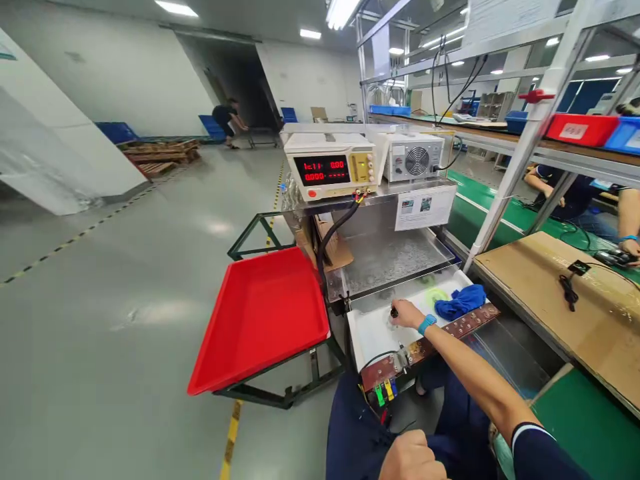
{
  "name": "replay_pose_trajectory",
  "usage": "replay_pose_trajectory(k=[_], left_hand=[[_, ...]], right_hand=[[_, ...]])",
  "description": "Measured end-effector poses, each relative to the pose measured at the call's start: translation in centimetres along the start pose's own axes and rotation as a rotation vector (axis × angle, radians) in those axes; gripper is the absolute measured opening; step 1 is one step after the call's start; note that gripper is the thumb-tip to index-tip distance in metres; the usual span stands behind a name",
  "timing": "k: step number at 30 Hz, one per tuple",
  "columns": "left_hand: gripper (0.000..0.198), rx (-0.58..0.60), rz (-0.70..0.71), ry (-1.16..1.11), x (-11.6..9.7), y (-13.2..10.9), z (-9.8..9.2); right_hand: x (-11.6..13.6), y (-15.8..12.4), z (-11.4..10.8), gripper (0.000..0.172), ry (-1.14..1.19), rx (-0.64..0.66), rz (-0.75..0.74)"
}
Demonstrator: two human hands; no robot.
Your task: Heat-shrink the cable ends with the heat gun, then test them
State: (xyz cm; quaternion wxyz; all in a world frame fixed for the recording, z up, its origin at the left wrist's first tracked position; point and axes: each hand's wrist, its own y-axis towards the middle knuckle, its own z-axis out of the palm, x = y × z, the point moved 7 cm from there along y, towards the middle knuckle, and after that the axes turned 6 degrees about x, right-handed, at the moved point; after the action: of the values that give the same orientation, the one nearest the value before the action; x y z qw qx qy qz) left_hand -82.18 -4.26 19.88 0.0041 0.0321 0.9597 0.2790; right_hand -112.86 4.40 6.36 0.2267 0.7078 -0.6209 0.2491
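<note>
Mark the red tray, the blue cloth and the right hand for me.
red tray [260, 313]: head view, middle of its bare floor.
blue cloth [460, 301]: head view, centre of the bunched fabric.
right hand [406, 313]: head view, back of the hand.

Small dark part [394, 311] on the white tray [370, 333], pinched in the right hand's [406, 313] fingers.

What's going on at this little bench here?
A seated person reaches the right hand onto a white tray, fingers closed on a small dark object. A blue cloth lies beside it. The left hand rests as a fist in the lap. An empty red tray stands to the left.
</note>
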Motion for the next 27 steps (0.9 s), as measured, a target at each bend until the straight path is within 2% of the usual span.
replay_pose_trajectory(k=[3,7,11,13,17,20,23,25,27], left_hand=[[0.051,0.051,0.035,0.041,0.3,-1.3,1.8],[0.046,0.096,0.118,0.014,0.1,-2.4,4.4],[0.047,0.142,0.225,-0.027,-0.3,-2.1,6.1],[0.046,0.14,0.29,-0.046,-0.5,-2.0,6.7],[0.041,0.158,0.344,-0.051,-0.6,-2.4,7.7],[0.041,0.183,0.372,-0.055,-0.6,-2.6,8.0],[0.038,0.196,0.401,-0.062,-0.4,-2.5,7.8],[0.035,0.186,0.408,-0.079,-0.1,-2.3,7.7],[0.034,0.174,0.421,-0.1,0.1,-2.3,7.7]], right_hand=[[-0.1,0.6,1.8,0.041,-0.019,-0.024,0.08],[-0.9,1.2,2.2,0.038,-0.022,-0.041,0.204],[-1.2,1.7,2.6,0.052,-0.033,-0.066,0.298],[-1.0,1.6,3.2,0.056,-0.04,-0.072,0.305],[-0.4,1.1,4.3,0.042,-0.051,-0.016,0.242],[-0.2,0.5,3.6,0.038,-0.043,0.045,0.222],[0.5,-1.9,1.1,0.043,-0.062,0.053,0.222],[0.9,-5.3,-1.0,0.043,-0.071,0.008,0.251],[0.9,-9.8,-2.0,0.055,0.012,0.03,0.292]])
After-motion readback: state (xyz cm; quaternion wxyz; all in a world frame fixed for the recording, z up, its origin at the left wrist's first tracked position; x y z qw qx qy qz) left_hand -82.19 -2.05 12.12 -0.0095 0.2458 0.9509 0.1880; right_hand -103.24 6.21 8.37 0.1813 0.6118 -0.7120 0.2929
